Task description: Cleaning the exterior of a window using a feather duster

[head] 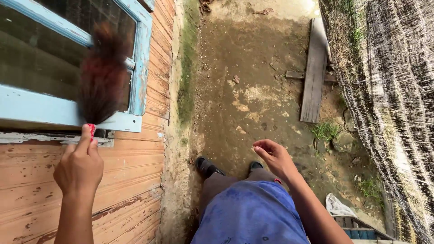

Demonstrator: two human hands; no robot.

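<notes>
Against the wall on my left, my left hand (79,167) is raised, its grip closed around the thin red handle (91,131) of a dark, reddish-brown bristle brush (101,77). Brush head is fluffy, tapered toward the handle, motion-blurred, and sits over the lower corner of the pale blue painted wooden window frame (140,68). Frame paint is chipped and worn; the glass pane (40,58) behind is dark and dusty. Under it, the orange-brown horizontal wooden wall planks (135,180) are ribbed, with peeling paint and dark specks.

My right hand (275,158) hangs free out over the ground, grip loose and half open, fingers curled, holding nothing. Below are my blue cloth garment (251,214) and black shoes (208,166) on the packed brown dirt path (244,90), rough with pale patches and a green mossy strip along the wall base. A weathered grey wooden plank (314,77) lies flat on the dirt further ahead. Woven dry-straw fencing (389,90) runs along the right side; a crumpled white rag (338,207) lies near its foot.
</notes>
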